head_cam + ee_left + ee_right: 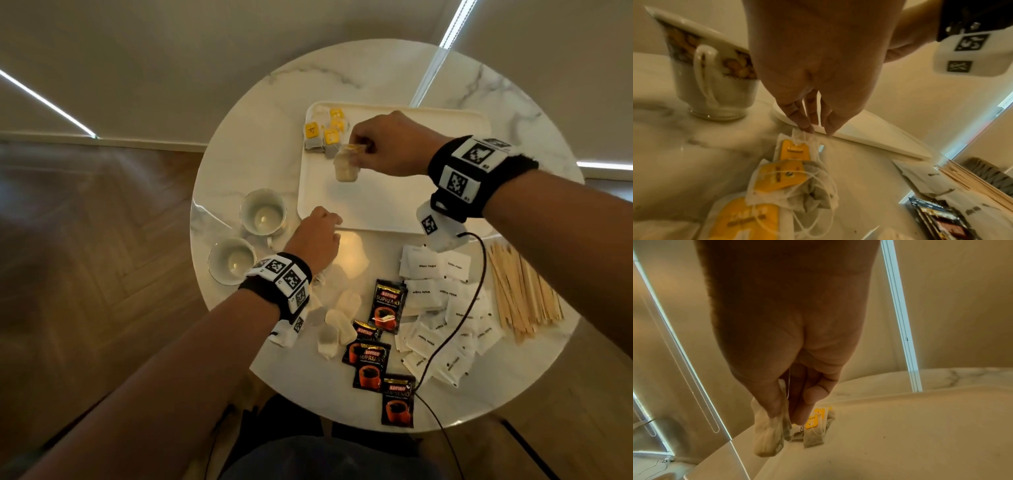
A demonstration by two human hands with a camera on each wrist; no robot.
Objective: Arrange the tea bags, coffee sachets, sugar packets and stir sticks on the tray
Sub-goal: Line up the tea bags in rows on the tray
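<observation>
A white tray (376, 205) lies on the round marble table (260, 154). Several yellow-tagged tea bags (323, 133) sit in its far-left corner. My right hand (363, 149) hovers beside them and pinches a pale tea bag (346, 168) that hangs over the tray; the right wrist view shows that hand (789, 415) and bag (766, 439). My left hand (337, 222) is at the tray's near-left edge. In the left wrist view its fingertips (807, 128) pinch the top of a tea bag (797, 151) lying on the table.
Loose tea bags (339, 318), black coffee sachets (388, 305), white sugar packets (431, 298) and wooden stir sticks (524, 287) lie on the near half of the table. Two cups (263, 212) (233, 260) stand at the left. A dark cable (472, 301) crosses the sugar packets.
</observation>
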